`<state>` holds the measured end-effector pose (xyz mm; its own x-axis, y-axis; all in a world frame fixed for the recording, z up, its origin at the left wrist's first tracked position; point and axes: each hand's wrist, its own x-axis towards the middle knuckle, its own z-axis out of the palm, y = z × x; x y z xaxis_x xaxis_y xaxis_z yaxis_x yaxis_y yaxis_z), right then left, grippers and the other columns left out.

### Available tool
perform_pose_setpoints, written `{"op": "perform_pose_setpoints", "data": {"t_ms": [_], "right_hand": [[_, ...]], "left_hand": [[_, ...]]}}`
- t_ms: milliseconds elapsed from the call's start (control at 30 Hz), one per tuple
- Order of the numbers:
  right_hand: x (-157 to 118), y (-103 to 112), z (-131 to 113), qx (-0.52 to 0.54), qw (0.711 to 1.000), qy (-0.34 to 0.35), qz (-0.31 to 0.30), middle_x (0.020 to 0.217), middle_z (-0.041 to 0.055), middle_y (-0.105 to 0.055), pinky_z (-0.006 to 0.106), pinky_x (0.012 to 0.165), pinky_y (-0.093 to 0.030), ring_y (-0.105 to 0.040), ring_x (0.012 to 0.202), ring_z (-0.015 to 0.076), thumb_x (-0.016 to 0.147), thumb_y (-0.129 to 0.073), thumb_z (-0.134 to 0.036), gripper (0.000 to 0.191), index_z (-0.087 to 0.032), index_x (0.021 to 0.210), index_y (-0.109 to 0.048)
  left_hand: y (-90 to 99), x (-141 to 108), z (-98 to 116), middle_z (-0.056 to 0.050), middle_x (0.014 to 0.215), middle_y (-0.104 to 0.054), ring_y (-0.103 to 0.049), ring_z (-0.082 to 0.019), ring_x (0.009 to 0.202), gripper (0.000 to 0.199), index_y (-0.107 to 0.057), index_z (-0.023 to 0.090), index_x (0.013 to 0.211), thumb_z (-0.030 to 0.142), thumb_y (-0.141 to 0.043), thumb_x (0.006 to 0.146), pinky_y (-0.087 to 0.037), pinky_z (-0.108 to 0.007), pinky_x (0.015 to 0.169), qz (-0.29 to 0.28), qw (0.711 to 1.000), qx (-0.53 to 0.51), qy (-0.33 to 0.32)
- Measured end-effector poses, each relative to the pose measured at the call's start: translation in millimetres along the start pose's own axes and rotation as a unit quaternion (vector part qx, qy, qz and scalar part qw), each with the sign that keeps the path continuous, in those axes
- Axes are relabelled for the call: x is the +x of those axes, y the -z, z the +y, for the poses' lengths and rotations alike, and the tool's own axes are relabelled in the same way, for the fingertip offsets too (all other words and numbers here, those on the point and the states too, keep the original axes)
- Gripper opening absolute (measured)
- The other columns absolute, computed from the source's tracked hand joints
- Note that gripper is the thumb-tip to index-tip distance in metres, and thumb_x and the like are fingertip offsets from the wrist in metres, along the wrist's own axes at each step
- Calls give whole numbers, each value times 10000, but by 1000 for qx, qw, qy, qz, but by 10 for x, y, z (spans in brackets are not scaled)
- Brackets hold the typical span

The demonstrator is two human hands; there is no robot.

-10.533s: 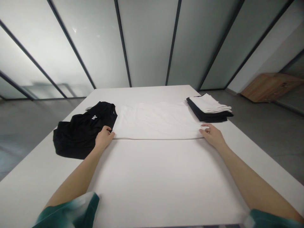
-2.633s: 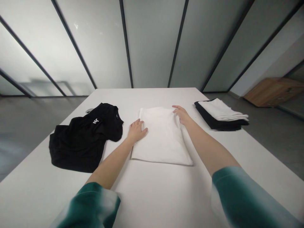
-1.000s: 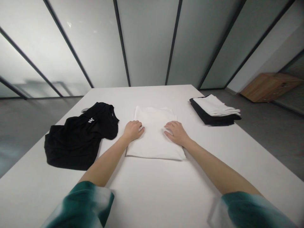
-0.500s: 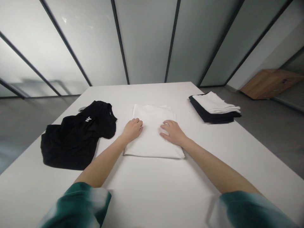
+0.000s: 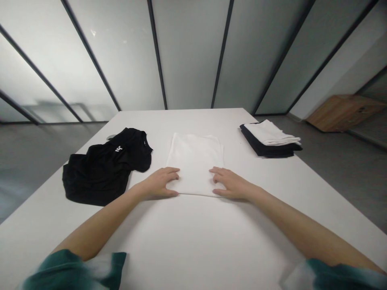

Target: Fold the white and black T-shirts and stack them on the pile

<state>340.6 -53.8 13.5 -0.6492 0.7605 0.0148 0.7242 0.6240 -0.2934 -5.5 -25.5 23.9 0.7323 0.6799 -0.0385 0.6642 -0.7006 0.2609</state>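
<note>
In the middle of the table lies a white folded garment [image 5: 195,161], flat and roughly square. My left hand [image 5: 163,182] rests at its near left corner, fingers on the fabric and thumb along the near edge. At the near right corner, my right hand [image 5: 231,183] takes a mirrored pose, thumb apart from the fingers. Both hands look open, with no fabric visibly pinched. A black T-shirt [image 5: 102,173] with a small white logo lies loosely bunched to the left, beyond my left forearm.
On the right of the white table [image 5: 193,241] sits a stack of folded clothes, a white one [image 5: 272,133] over black ones [image 5: 266,151]. A small grey object [image 5: 111,137] shows behind the T-shirt. Frosted panels [image 5: 190,52] and a wooden cabinet [image 5: 344,112] stand beyond.
Both hands have slid from the middle of the white garment toward me and outward, to its near corners. The view has shifted slightly.
</note>
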Motion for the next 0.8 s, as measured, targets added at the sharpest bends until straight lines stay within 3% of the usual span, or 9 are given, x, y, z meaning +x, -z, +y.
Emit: {"op": "perform_pose_setpoints", "data": {"t_ms": [67, 167, 333, 467, 567, 667, 733, 800], "right_hand": [[-163, -26, 19, 16, 999, -28, -7, 1551, 103, -425, 483, 1142, -330, -352, 1443, 321, 806, -687, -510, 461, -243, 1182, -670], [-283, -114, 94, 35, 999, -30, 12, 1571, 94, -392, 512, 1153, -320, -334, 1457, 328, 742, -746, -485, 560, -265, 1247, -648], [-262, -290, 218, 9, 987, 55, 148, 1379, 127, -608, 496, 1028, -458, -551, 1287, 311, 771, -646, -227, 374, -228, 1142, -699], [-266, -244, 183, -3, 977, 74, 202, 1122, 95, -737, 445, 891, -530, -679, 1029, 268, 753, -575, -133, 365, -236, 1069, -725], [-284, -67, 142, 57, 974, 49, 213, 936, 69, -758, 385, 812, -536, -689, 872, 238, 763, -554, -170, 292, -238, 980, -736], [-211, 176, 172, 161, 962, -20, 219, 751, 33, -715, 309, 689, -501, -650, 715, 204, 749, -539, -233, 189, -226, 808, -718], [-69, 341, 245, 231, 940, -74, 239, 649, 10, -645, 279, 619, -451, -593, 640, 182, 732, -534, -286, 162, -208, 705, -673], [149, 482, 354, 284, 910, -120, 278, 591, -8, -560, 263, 578, -395, -522, 609, 164, 706, -542, -346, 177, -199, 639, -615]], "left_hand": [[-48, -181, -40, -106, 1513, -473, -456, -288, 1374, 562, -633, 250, 1282, 496, -705, 782, -367, -396, 1132, 19, 1000, -18, 17], [-123, -307, -89, -104, 1515, -470, -450, -263, 1383, 520, -617, 231, 1320, 325, -663, 810, -389, -366, 1127, 46, 998, -38, 31], [-253, -280, -158, -101, 1297, -650, -603, -253, 1203, 403, -684, 198, 1146, 182, -649, 744, -488, -358, 1024, 109, 994, 1, 15], [-253, -279, -136, -98, 995, -735, -688, -243, 946, 243, -696, 185, 974, 171, -587, 757, -542, -356, 855, 154, 987, 44, 3], [-78, -270, -61, -53, 791, -710, -665, -190, 740, 172, -682, 179, 860, 197, -548, 755, -519, -297, 736, 165, 986, -4, 7], [208, -143, -25, 2, 646, -629, -583, -136, 614, 134, -636, 180, 726, 230, -513, 743, -461, -241, 639, 168, 978, -121, 17], [394, 55, -68, 17, 607, -582, -535, -124, 584, 133, -598, 178, 683, 259, -506, 735, -419, -229, 589, 201, 957, -204, 47], [533, 343, -172, 31, 589, -534, -479, -114, 547, 134, -578, 180, 718, 304, -527, 730, -367, -223, 533, 267, 916, -285, 96]]}}
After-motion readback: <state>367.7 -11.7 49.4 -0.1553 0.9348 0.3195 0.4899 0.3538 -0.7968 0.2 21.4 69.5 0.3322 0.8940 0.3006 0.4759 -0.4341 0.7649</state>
